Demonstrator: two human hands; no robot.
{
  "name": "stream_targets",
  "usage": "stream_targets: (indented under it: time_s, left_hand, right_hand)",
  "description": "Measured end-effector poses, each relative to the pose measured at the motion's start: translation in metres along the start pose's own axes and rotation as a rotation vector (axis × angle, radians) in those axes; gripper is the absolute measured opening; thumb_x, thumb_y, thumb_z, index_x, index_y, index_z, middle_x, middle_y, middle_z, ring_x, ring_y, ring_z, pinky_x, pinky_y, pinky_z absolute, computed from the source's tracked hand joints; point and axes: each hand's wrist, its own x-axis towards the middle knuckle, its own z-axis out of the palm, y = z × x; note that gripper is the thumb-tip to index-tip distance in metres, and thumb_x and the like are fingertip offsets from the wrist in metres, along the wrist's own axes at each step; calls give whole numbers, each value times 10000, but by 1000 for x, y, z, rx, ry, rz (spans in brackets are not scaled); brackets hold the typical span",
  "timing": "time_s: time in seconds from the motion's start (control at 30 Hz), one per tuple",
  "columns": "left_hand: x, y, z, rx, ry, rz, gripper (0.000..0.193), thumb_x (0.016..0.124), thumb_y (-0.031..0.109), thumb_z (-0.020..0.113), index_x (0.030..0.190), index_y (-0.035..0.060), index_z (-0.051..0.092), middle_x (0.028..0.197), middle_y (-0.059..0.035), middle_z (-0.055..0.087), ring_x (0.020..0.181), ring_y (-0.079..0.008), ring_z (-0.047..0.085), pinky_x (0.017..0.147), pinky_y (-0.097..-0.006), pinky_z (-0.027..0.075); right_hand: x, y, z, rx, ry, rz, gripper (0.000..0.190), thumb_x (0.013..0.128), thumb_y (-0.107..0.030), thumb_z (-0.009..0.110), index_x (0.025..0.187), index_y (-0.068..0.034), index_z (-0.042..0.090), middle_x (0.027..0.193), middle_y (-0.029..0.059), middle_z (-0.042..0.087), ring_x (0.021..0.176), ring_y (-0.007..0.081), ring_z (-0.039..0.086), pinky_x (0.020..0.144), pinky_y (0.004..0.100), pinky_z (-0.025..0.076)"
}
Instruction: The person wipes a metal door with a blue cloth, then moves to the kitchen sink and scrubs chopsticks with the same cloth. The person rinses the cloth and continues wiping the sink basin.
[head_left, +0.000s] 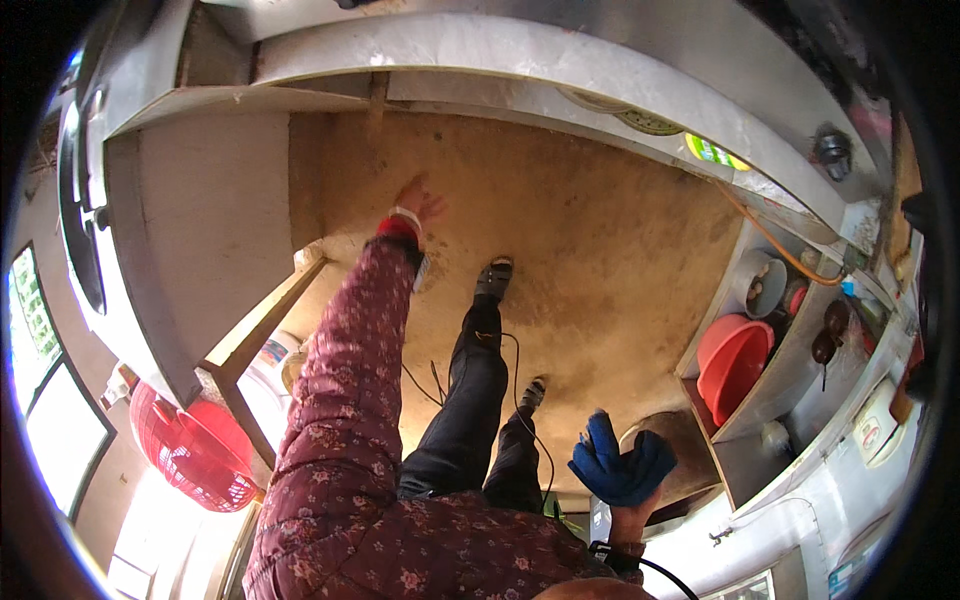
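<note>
My left hand (418, 201) reaches forward over the brown floor (600, 240), blurred, with its fingers apart and nothing in it. A white band (406, 216) circles that wrist, below a floral quilted sleeve (352, 352). Close to my body on the right, my right hand (636, 516) grips a bunched blue cloth (626, 465). The cloth covers most of the palm and fingers. Behind it, low on the right, shows a brown rounded container (679, 442), partly hidden. My shod feet (495, 277) stand on the floor between the two hands.
A pale counter (480, 45) curves across the front. Right-hand shelves hold a red basin (735, 364) and a grey pot (761, 283); an orange hose (780, 251) runs above. At left are a wooden-edged stand (262, 315) and a red plastic basket (191, 457). A thin dark cable (517, 390) hangs by my legs.
</note>
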Motion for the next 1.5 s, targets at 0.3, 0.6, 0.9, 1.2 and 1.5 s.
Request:
stream_targets:
  time_s: [0.3,0.6,0.9,1.2,1.5]
  left_hand:
    - [-154,-195,-72,-193,-84,-214,131,881,190,581,946,80,553,930,-126,604,826,-293,598,738,-428,521]
    - [-344,-224,97,514,-414,-367,414,904,338,565,1229,96,481,1084,-106,582,1002,-276,569,827,-413,486]
    - [-534,-327,369,903,-1223,60,700,878,380,621,1420,91,287,1390,-103,379,1253,-218,391,1034,-395,326]
    - [-547,-357,512,1200,-1064,494,288,934,201,574,1181,54,567,1034,51,575,947,-65,494,867,-254,423]
    - [-607,-272,745,778,-1291,427,324,847,98,583,1161,20,567,991,-26,630,853,-132,599,775,-273,497]
  right_hand:
    - [-40,-28,5,871,-319,291,318,937,-292,472,1159,-72,530,1178,92,549,1107,260,511,983,399,408]
    - [-30,-119,18,116,-275,46,348,928,-292,483,1166,-51,563,1136,115,617,1037,263,591,962,440,445]
    - [-80,-257,81,-161,-733,-204,310,911,-175,524,1191,-41,532,1091,67,613,984,184,596,890,330,471]
    - [-112,-417,136,-508,-721,-694,306,909,-237,542,1102,-4,594,996,31,627,882,115,582,805,271,467]
    - [-133,-598,304,-751,-686,-1433,272,836,-168,567,965,65,624,882,61,634,827,123,563,783,279,464]
